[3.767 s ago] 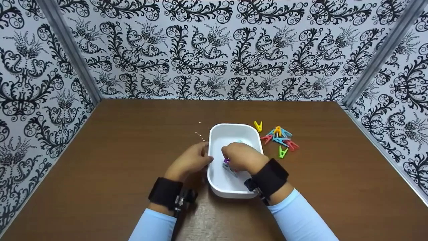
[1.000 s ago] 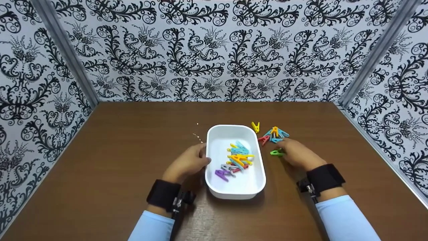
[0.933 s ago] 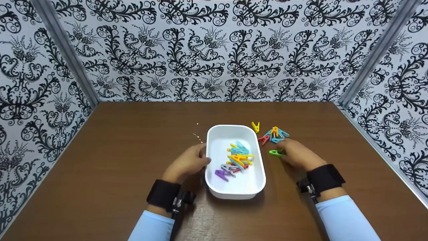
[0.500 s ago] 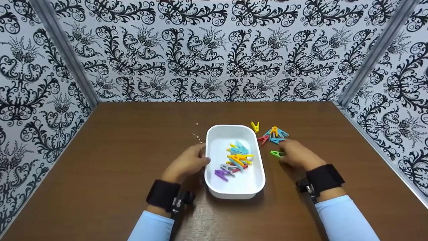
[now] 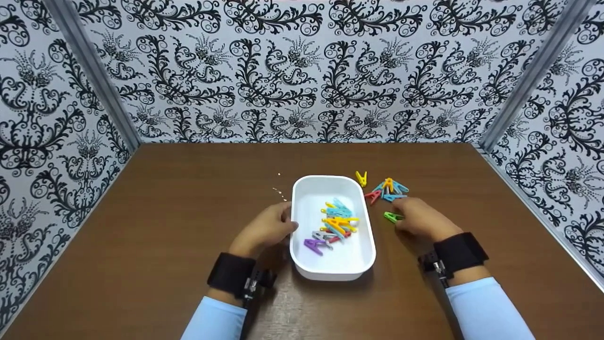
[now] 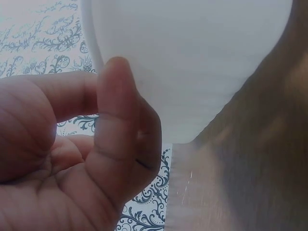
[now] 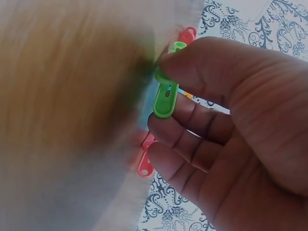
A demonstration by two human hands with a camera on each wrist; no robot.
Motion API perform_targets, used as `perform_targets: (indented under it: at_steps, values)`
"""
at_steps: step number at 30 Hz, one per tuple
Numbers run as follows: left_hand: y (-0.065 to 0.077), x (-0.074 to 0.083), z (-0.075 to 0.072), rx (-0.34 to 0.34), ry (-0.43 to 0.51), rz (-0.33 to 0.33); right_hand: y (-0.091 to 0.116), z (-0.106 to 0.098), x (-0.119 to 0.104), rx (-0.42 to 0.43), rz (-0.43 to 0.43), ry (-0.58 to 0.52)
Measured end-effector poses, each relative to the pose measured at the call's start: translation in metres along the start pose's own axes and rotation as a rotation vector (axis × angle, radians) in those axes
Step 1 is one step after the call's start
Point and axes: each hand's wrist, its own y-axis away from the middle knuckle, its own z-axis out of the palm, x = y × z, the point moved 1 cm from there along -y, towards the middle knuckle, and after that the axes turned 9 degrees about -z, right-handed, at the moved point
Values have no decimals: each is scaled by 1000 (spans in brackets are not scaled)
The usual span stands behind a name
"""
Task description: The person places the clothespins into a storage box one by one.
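- The right hand (image 5: 422, 217) pinches a green clothespin (image 7: 165, 101) between thumb and fingers, the fingers curled in close around it; whether the clothespin touches the tabletop (image 5: 188, 212) cannot be told.
- That green clothespin is to the right of the white tub (image 5: 325, 177), well clear of its wall.
- The left hand (image 5: 266, 226) grips the left wall of the tub near its middle, thumb at the rim and fingers curled against the outside.
- Inside the tub lies a loose heap: light blue clothespins (image 5: 340, 211) toward the far end, an orange-yellow clothespin (image 5: 337, 224) across the middle, and a red clothespin partly under others.
- Nearer the person in the tub, a gray clothespin (image 5: 318, 235) touches a purple clothespin (image 5: 312, 245).
- Beyond the right hand, a cluster on the tabletop holds an orange clothespin (image 5: 388, 183) among blue clothespins (image 5: 400, 187), with another red one at its left edge.
- A yellow clothespin (image 5: 361, 179) lies apart, just beside the tub's far right corner.
- Small pale specks (image 5: 280, 191) dot the tabletop left of the tub.
- Black wristbands (image 5: 231, 274) and light blue sleeves (image 5: 214, 321) cover both forearms.
- A black-and-white scroll-patterned wall (image 5: 302, 85) stands behind the tabletop.
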Motion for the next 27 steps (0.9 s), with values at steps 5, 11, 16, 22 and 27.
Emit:
perform_targets:
  at_steps: [5,11,16,22,27]
  values:
    - [0,-1,0,3,5,22,0,-3,-3,-2,18,-9]
    - [0,-2,0,1,12,-3,3,-7,-7,33,-1,-22]
    - [-1,-1,0,7,-7,-10,6,-12,-13,48,10,-48]
    - [-1,0,1,-3,14,-44,8,-16,-16,24,20,-40]
    - [-1,0,2,-14,59,-102,8,-17,-19,44,-33,-9]
